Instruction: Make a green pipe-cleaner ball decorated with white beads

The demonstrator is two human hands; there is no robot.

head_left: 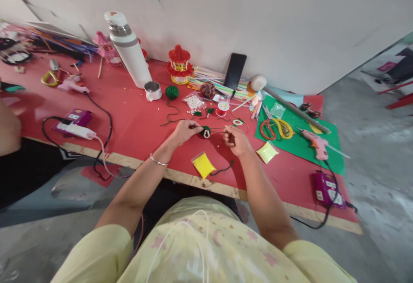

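Observation:
Between the thumb and fingers of my left hand (187, 131) is a small dark green yarn piece (204, 130) with a loop of white beads (207, 134) on it. A taut green yarn strand (217, 129) runs from this piece to my right hand (237, 140), whose curled fingers pinch it. Below my hands lies a bag of yellow material (204, 165), with a short green yarn end (222, 170) beside it. Just beyond them are a bag of white beads (193, 101), a red thread spool (222, 108) and a green yarn ball (172, 92).
A white thermos (129, 50) and its cup (152, 91) stand at the back left. On the right lie scissors (284, 128), a pink glue gun (318, 143) and a purple power box (329, 189). A black phone (235, 70) leans at the wall. Another person's arm (8, 128) shows at far left.

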